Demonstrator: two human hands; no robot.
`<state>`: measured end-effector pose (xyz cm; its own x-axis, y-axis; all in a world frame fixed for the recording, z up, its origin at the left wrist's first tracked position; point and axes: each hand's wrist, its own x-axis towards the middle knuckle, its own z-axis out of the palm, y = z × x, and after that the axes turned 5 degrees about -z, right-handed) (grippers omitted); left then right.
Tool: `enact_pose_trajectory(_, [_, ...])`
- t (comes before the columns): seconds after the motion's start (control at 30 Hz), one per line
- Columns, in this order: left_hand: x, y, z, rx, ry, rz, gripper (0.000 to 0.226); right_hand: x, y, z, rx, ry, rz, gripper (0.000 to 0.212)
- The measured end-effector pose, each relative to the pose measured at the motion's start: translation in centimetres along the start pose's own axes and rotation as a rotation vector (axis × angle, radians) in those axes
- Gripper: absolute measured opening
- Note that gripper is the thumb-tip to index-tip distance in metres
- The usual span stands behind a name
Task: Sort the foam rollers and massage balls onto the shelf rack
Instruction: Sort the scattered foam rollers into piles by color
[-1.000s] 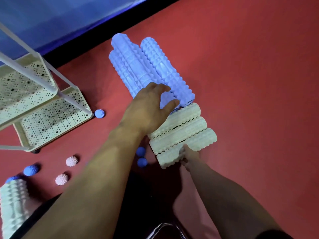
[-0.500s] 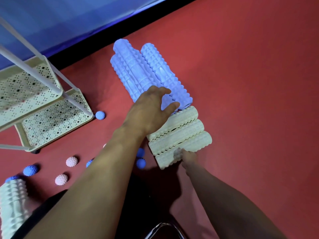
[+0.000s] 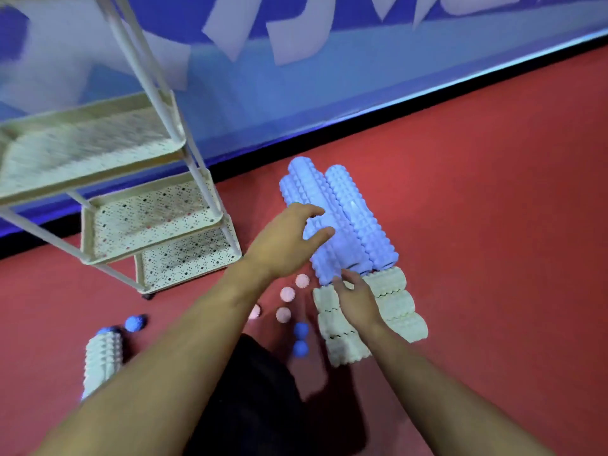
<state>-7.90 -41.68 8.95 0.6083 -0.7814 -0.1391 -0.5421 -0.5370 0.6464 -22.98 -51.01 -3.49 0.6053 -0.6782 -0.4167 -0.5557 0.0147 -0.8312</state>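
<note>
Three blue foam rollers [image 3: 358, 218] lie stacked on the red floor, one on top of the other two. My left hand [image 3: 289, 238] curls over the top blue roller [image 3: 312, 189], fingers on its left side and thumb across it. Three cream foam rollers [image 3: 398, 304] lie side by side just in front. Above them is my right hand [image 3: 357, 297], fingers relaxed, its fingertips at the top blue roller's near end. The cream shelf rack [image 3: 154, 222] stands to the left with bare perforated trays. Pink massage balls [image 3: 287, 293] and blue massage balls [image 3: 301, 329] lie between the rack and the cream rollers.
A pale spiky roller [image 3: 102, 360] lies at the lower left with a blue ball [image 3: 135, 323] beside it. A blue wall [image 3: 362, 77] with a black base strip runs behind. My dark-clothed knee [image 3: 253, 390] is below the balls. Red floor stretches to the right.
My view has tilted up, showing more rack and wall. My left hand slid farther up the top blue roller. My right hand left the nearest cream roller and moved to the blue roller's near end.
</note>
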Motion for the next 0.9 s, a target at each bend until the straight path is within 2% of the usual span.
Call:
enact_pose_trajectory(0.23, [-8.4,-9.1,-13.2,0.199,0.210,-0.159,0.047,-3.6,-11.8,7.3,-0.204,-0.177,-0.436,0.044])
enact_pose_trajectory(0.43, [-20.1,-18.4,-19.5,0.113,0.372,-0.430,0.049,-8.8,-19.0,16.5,-0.597,-0.405,-0.758,0.051])
enact_pose_trajectory(0.57, [-26.9,-24.6,-20.3,0.005,0.453,-0.624,0.051,-12.9,-21.7,23.7,-0.861,-0.487,-0.942,0.056])
enact_pose_trajectory(0.67, [-29.7,-28.5,-19.0,-0.073,0.444,-0.739,0.056,-14.9,-21.8,28.1,-0.979,-0.550,-1.041,0.058])
enact_pose_trajectory(0.9, [-30.4,-35.6,-13.8,-0.393,0.396,-0.994,0.069,-14.2,-16.8,33.9,-1.138,-0.729,-1.028,0.061])
